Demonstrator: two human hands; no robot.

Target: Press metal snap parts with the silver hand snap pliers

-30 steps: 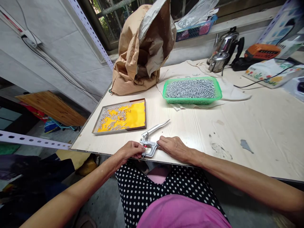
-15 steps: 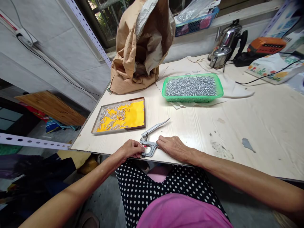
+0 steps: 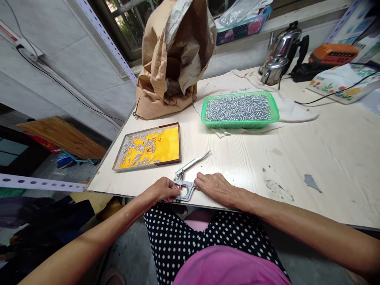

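Note:
Grey hand pliers (image 3: 187,190) with a C-shaped jaw, a spring and a red part lie at the table's front edge. Their upper lever slants up and away, spread from the body. My right hand (image 3: 214,186) rests on the table with its fingers closed round the handle end of the pliers. At the jaw opening my left hand (image 3: 166,189) is pinched; what its fingertips hold is too small and hidden to make out. Beyond my left hand sits a shallow tray (image 3: 168,145) with a yellow bottom, small metal pins (image 3: 139,148) scattered mostly over its left half.
A green basket (image 3: 240,124) heaped with small metal pieces stands on a cloth farther back. Behind the tray rises a large open brown paper bag (image 3: 154,79). A metal kettle (image 3: 286,41), a small metal pot (image 3: 274,71) and an orange-and-black device (image 3: 332,55) stand back right.
The view has shifted slightly. Both hands stay at the pliers, the left still pinched by the jaw and the right still on the handle. The lever remains raised.

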